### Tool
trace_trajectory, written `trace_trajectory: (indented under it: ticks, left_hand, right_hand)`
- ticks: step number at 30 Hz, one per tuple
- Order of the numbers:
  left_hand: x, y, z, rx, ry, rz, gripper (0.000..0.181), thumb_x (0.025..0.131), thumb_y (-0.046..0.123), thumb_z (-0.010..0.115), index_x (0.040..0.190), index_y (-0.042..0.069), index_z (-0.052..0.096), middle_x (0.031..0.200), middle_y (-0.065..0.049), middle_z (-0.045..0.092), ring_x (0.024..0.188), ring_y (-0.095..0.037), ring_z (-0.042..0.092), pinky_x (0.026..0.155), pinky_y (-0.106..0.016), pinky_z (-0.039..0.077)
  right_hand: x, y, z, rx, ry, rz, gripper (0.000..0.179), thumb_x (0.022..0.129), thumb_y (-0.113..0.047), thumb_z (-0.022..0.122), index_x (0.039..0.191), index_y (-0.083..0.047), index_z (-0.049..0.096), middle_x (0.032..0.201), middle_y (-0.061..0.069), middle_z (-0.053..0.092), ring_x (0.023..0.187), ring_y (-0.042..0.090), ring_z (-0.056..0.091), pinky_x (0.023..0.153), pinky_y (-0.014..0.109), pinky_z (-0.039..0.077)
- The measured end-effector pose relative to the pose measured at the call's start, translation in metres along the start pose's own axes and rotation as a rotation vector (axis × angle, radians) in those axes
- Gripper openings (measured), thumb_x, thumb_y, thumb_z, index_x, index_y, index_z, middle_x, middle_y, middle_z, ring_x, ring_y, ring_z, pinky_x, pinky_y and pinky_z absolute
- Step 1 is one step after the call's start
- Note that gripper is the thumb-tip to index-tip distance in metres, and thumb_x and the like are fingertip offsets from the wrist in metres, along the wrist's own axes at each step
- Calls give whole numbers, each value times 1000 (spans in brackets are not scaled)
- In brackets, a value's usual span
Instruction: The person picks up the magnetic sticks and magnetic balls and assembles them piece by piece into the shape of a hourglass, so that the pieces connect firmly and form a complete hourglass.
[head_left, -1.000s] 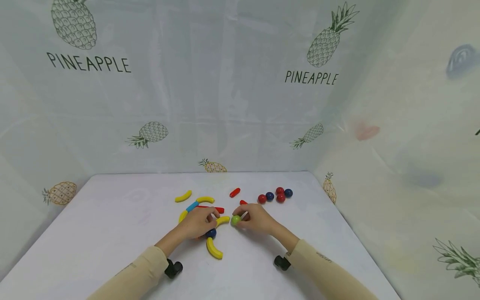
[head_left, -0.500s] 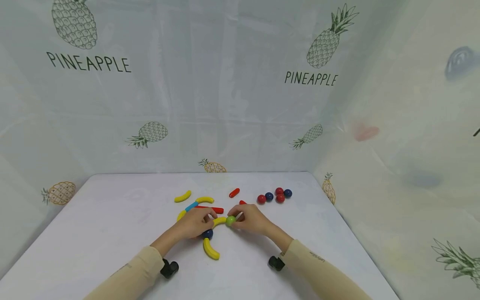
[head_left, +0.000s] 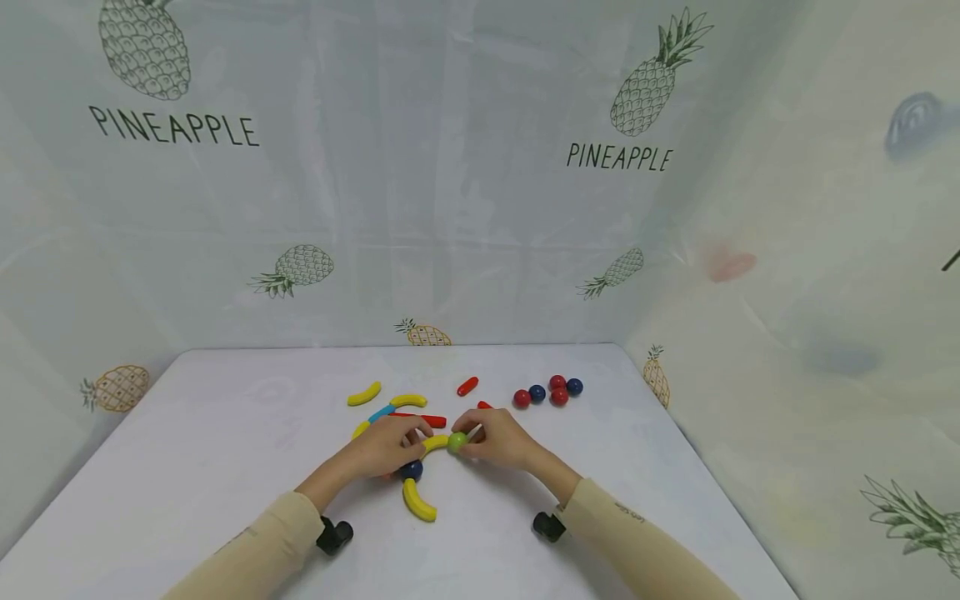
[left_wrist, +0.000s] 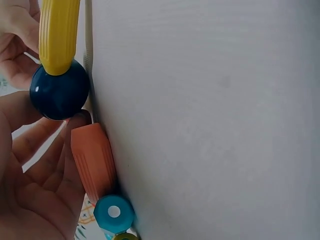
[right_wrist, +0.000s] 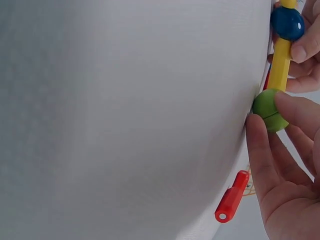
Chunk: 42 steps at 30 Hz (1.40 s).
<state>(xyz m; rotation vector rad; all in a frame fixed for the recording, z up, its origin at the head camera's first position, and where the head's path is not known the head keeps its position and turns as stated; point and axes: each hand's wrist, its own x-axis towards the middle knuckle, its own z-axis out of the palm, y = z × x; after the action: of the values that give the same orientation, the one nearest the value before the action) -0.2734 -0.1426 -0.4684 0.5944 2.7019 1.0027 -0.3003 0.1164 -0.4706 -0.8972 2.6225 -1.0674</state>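
Note:
My left hand [head_left: 384, 447] pinches a dark blue magnetic ball [left_wrist: 59, 91] between thumb and fingertip. Two curved yellow rods meet that ball: one [head_left: 418, 502] points toward me, the other [right_wrist: 280, 65] runs right to a green ball [right_wrist: 270, 109]. Thumb and finger of my right hand [head_left: 501, 438] pinch the green ball against the rod's end. By my left fingers lies an orange rod [left_wrist: 94, 162], its lower end beside a light blue piece [left_wrist: 114, 213]. The left hand hides part of this group in the head view.
Beyond the hands lie a long red rod [head_left: 431, 421], a blue rod [head_left: 381, 413] joined to yellow curved ones, a loose yellow curved rod [head_left: 364, 394] and a short red rod [head_left: 467, 386]. Several red and dark blue balls [head_left: 558, 397] sit at the back right.
My right hand has moved left with the green ball, which now touches the yellow rod's right end. The left hand has shifted slightly left with the blue ball and its rods.

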Motion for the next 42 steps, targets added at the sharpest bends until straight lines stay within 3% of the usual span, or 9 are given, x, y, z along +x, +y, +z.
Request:
trace_trajectory:
  ticks: [4, 11, 15, 20, 24, 30, 42]
  left_hand:
    - [1, 1, 1, 29, 24, 10, 19, 101, 17, 71, 120, 16, 72, 98, 3, 71, 78, -12, 62, 61, -27, 56]
    - [-1, 6, 3, 20, 27, -6, 20, 100, 12, 72, 119, 16, 73, 97, 0, 70, 68, -16, 62, 52, -30, 55]
    - [-2, 6, 3, 19, 32, -31, 19, 100, 15, 74, 119, 17, 73, 100, -1, 71, 78, -16, 62, 56, -30, 56]
    - [-2, 3, 0, 13, 36, -61, 18, 100, 15, 74, 118, 18, 74, 101, -1, 71, 77, -16, 62, 58, -31, 56]
    - [-3, 0, -1, 23, 44, -68, 18, 100, 15, 74, 118, 19, 74, 100, 0, 71, 74, -16, 62, 59, -31, 55]
    - [-5, -5, -2, 40, 47, -25, 19, 100, 14, 73, 118, 17, 74, 98, 1, 71, 71, -14, 61, 56, -29, 54]
    - [-7, -12, -9, 32, 35, -39, 18, 99, 14, 74, 117, 17, 74, 98, 0, 72, 68, -15, 61, 56, -30, 54]
  right_hand:
    - [2, 0, 1, 5, -9, 10, 28, 95, -13, 82, 123, -15, 75, 114, -3, 76, 89, 7, 68, 81, 19, 58]
    - [4, -2, 1, 9, -30, 10, 29, 95, -17, 82, 123, -13, 75, 114, -3, 76, 87, 7, 68, 80, 19, 59]
    - [5, 0, -3, -16, -44, -7, 30, 96, -20, 82, 124, -14, 74, 116, -3, 76, 90, 7, 69, 81, 20, 59]
    - [11, 2, -12, -55, -30, -14, 29, 100, -21, 76, 128, -14, 73, 121, 1, 76, 94, 10, 70, 82, 22, 59]
    - [25, 2, -18, -66, 1, -22, 30, 101, -15, 73, 130, -10, 72, 122, 7, 75, 98, 16, 71, 86, 27, 60]
    - [56, 1, -20, -107, 0, -56, 34, 101, -12, 74, 134, -6, 69, 126, 12, 74, 103, 19, 70, 91, 29, 60]
    - [98, 12, -3, -94, -11, 37, 36, 99, -19, 78, 134, -17, 71, 122, 0, 72, 95, 9, 66, 87, 20, 58]
